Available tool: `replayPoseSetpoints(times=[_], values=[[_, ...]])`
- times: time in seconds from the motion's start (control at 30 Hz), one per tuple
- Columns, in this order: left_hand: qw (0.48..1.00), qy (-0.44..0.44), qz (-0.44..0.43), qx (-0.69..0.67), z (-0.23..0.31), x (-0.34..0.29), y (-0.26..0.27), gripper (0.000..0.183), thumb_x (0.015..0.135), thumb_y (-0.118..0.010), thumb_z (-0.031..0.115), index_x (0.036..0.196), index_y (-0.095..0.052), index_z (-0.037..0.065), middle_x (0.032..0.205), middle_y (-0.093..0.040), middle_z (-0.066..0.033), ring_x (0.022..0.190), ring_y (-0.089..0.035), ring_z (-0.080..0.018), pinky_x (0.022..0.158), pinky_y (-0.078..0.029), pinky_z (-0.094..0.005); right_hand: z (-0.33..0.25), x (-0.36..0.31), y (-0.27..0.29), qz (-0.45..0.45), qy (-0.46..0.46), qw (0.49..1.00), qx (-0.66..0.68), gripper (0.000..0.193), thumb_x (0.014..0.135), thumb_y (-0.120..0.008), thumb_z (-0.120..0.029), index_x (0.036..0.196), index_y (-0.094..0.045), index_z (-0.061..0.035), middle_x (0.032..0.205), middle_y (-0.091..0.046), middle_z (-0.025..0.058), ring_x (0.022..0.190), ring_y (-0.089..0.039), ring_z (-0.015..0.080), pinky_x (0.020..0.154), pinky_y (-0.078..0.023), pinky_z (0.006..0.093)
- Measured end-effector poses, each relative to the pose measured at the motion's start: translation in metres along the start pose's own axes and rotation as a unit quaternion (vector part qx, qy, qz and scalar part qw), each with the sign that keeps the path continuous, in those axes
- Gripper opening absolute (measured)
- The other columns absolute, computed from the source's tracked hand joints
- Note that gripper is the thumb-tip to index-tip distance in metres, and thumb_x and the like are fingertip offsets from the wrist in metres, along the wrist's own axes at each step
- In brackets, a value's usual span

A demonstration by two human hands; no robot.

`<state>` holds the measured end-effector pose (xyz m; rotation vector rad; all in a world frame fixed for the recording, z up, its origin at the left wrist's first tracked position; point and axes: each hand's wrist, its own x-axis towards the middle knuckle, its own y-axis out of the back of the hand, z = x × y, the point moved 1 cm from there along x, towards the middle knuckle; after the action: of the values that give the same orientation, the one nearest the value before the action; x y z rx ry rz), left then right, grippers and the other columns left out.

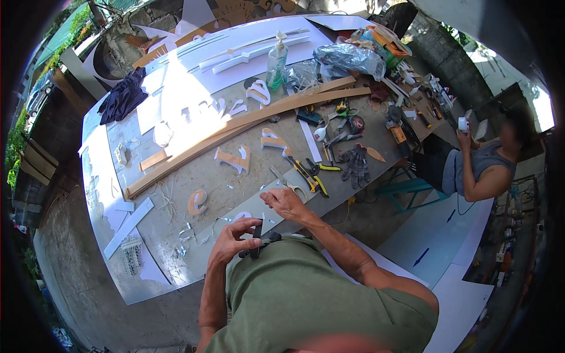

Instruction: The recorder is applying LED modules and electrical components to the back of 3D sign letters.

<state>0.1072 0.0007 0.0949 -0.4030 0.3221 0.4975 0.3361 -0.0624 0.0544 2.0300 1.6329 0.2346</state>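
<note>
Close to my body at the table's near edge, my left hand is closed around a small black flat object, seen almost edge-on; its kind is unclear. Further right, my right hand hovers over the table with its fingers curled together; whatever they may pinch is too small to make out. Beneath the hands, a white curved letter piece lies on a pale strip. Scissors rest just beyond my right hand. A brown-and-white letter shaped like an e lies to the left.
More letter pieces and long brown strips lie across the metal table. Pliers, a cutter, a grey glove and a pump bottle stand or lie beyond. At right, a seated person holds a white roll.
</note>
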Motion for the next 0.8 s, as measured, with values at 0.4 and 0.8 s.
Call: replayPoseSetpoints(times=[0.4, 0.8], values=[[0.988, -0.064, 0.082, -0.118, -0.015, -0.013, 0.015, 0.085, 0.068, -0.091, 0.015, 0.143, -0.054, 0.000, 0.125, -0.061, -0.0097, 0.111, -0.058, -0.0209, 0.092, -0.054, -0.0375, 0.147, -0.027, -0.010, 0.073, -0.017, 0.932, -0.355, 0.036, 0.083, -0.075, -0.024, 0.106, -0.060, -0.0004, 0.103, -0.059, 0.0168, 0.101, -0.060, 0.0360, 0.084, -0.053, 0.0477], [0.982, -0.172, 0.077, -0.004, 0.024, -0.018, 0.043, 0.096, 0.066, -0.093, 0.027, 0.148, -0.050, 0.006, 0.124, -0.062, -0.0129, 0.117, -0.057, -0.0243, 0.086, -0.062, -0.0388, 0.057, -0.028, 0.065, -0.189, -0.212, 0.934, 0.218, 0.026, 0.092, -0.070, -0.015, 0.113, -0.063, 0.0002, 0.096, -0.071, 0.0082, 0.079, -0.070, 0.0170, 0.069, -0.056, 0.0294]])
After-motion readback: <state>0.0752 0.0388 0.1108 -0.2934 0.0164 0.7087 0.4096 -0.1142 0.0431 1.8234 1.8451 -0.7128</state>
